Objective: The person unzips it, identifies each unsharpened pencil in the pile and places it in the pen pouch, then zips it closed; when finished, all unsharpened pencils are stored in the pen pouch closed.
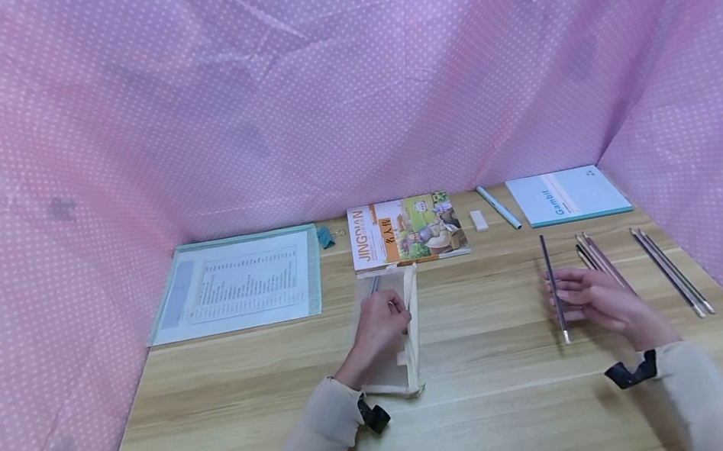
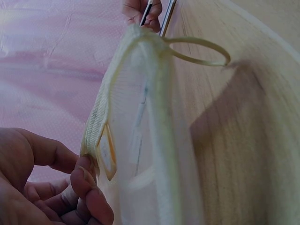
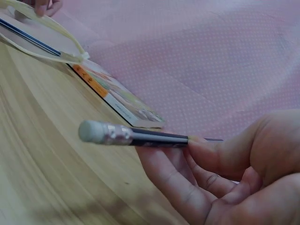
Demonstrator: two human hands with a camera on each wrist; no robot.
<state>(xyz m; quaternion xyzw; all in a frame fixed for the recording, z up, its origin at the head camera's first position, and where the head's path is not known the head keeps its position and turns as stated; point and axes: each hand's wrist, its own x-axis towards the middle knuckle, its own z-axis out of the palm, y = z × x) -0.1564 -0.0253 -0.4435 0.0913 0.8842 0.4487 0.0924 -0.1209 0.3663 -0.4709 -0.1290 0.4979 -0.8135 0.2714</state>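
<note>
Wooden table [image 1: 498, 407]; right grip [image 1: 604, 303] holds pencil [image 1: 552, 280] fore-and-aft, eraser end [image 1: 566, 338] nearest.

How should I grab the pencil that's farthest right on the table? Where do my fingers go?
I'd pinch the farthest-right pencil near its middle, coming from above and slightly from the right. It lies flat, long and thin; a neighbouring pencil lies close along its left, but the right side has bare table for a fingertip.

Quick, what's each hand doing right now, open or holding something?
Left hand: closed, pinching the edge of the see-through pouch.
Right hand: closed, holding a dark pencil.
</note>
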